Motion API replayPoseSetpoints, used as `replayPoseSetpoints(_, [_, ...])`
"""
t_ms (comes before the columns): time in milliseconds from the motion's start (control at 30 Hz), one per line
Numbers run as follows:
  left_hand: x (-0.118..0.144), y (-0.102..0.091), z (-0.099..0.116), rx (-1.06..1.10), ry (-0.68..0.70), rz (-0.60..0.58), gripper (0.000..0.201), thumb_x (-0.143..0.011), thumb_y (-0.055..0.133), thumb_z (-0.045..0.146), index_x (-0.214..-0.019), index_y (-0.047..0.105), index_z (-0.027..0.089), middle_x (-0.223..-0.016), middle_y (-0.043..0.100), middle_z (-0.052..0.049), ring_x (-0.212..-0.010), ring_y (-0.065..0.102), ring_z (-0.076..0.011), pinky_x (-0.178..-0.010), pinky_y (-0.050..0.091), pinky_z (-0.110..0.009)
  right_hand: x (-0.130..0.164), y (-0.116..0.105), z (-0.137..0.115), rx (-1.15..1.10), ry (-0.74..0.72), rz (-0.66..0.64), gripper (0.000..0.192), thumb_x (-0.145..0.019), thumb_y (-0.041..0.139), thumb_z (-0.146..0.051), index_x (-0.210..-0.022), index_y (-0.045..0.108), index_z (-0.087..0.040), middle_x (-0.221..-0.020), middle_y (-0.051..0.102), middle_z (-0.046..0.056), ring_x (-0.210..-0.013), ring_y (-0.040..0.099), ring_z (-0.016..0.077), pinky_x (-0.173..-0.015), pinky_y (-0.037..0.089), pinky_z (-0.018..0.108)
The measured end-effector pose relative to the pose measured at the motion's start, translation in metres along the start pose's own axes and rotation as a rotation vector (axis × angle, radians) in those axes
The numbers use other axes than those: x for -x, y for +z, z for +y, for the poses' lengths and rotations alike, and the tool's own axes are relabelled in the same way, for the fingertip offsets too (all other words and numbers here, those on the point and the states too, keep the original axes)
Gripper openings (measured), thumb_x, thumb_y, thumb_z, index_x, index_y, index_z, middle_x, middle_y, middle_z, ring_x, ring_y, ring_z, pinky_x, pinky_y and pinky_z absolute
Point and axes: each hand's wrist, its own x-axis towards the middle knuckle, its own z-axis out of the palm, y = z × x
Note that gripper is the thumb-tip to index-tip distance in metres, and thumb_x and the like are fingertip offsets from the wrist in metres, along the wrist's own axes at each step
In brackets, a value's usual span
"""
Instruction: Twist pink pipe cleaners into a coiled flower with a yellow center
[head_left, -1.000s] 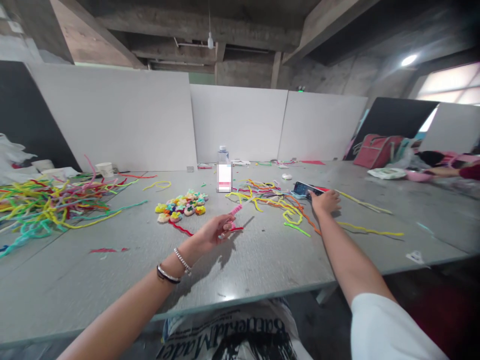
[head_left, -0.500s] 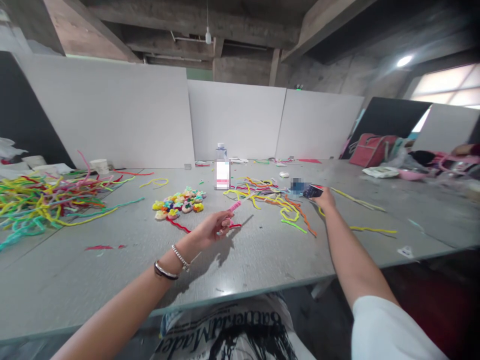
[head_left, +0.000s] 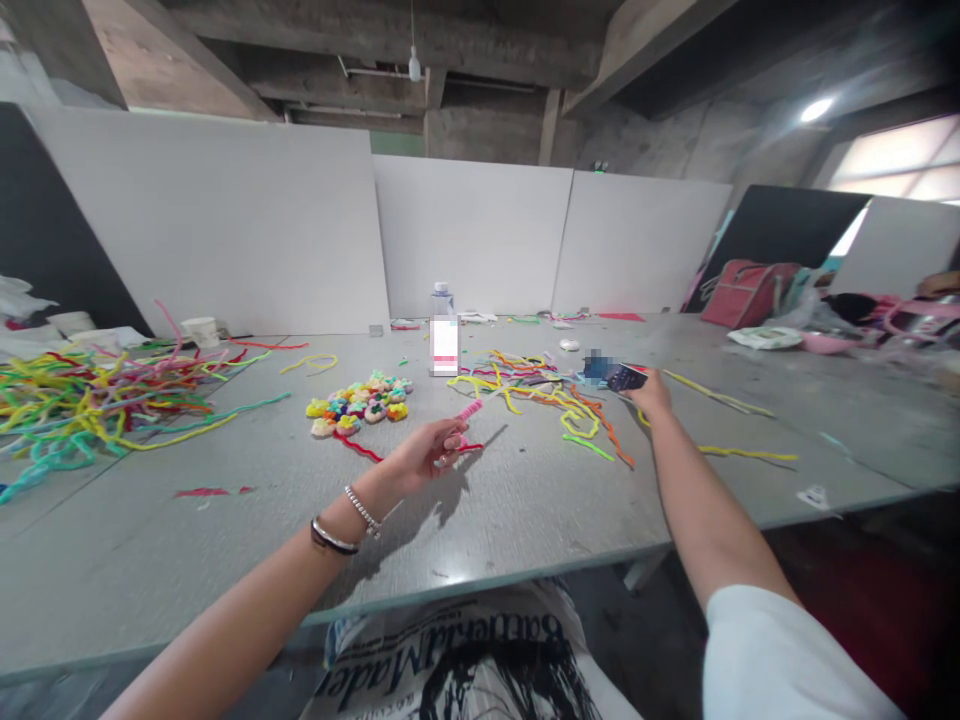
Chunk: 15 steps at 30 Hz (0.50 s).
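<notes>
dim room – window glare right, edges warped.

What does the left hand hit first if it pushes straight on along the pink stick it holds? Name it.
Probably the tangle of loose pipe cleaners. The left hand points its pink pipe cleaner up and to the right, towards that tangle; bare table lies between. Depth is hard to judge.

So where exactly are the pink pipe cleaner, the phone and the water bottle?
pink pipe cleaner (head_left: pixel 470 409): head view, on its fuzzy tip above the left hand.
phone (head_left: pixel 625 377): head view, on its dark screen at the right hand.
water bottle (head_left: pixel 444 345): head view, on its label.
</notes>
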Motion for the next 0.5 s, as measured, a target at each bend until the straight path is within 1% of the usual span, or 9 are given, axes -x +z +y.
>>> replayPoseSetpoints(167, [-0.0016, -0.0024, -0.0020, -0.002, 0.008, -0.005, 0.021, -0.074, 0.063, 0.028, -0.073, 0.046, 0.016, -0.052, 0.033, 0.009, -0.039, 0.028, -0.0020, -0.038, 0.016, -0.018, 0.0027, 0.0005, -0.0022, 0.003, 0.009, 0.019, 0.066, -0.060, 0.074, -0.033, -0.117, 0.046, -0.017, -0.103, 0.062, 0.012, -0.094, 0.059, 0.0283, -0.076, 0.046, 0.038])
replayPoseSetpoints(333, [0.0002, -0.0004, -0.0008, -0.021, 0.002, -0.002, 0.023, -0.074, 0.062, 0.029, -0.071, 0.043, 0.016, -0.052, 0.032, 0.009, -0.039, 0.029, -0.0021, -0.038, 0.017, -0.018, 0.0029, 0.0033, -0.0024, -0.007, 0.003, 0.049, 0.065, -0.060, 0.074, -0.035, -0.116, 0.046, -0.016, -0.101, 0.062, 0.012, -0.092, 0.060, 0.0284, -0.077, 0.046, 0.038])
replayPoseSetpoints(500, [0.0027, 0.0027, 0.0012, -0.025, -0.004, -0.002, 0.019, -0.076, 0.059, 0.027, -0.073, 0.044, 0.016, -0.052, 0.032, 0.009, -0.039, 0.028, -0.0020, -0.038, 0.016, -0.018, 0.0013, 0.0050, 0.0008, -0.038, 0.007, 0.042, 0.064, -0.060, 0.073, -0.035, -0.115, 0.045, -0.017, -0.102, 0.062, 0.013, -0.093, 0.060, 0.0289, -0.078, 0.046, 0.039])
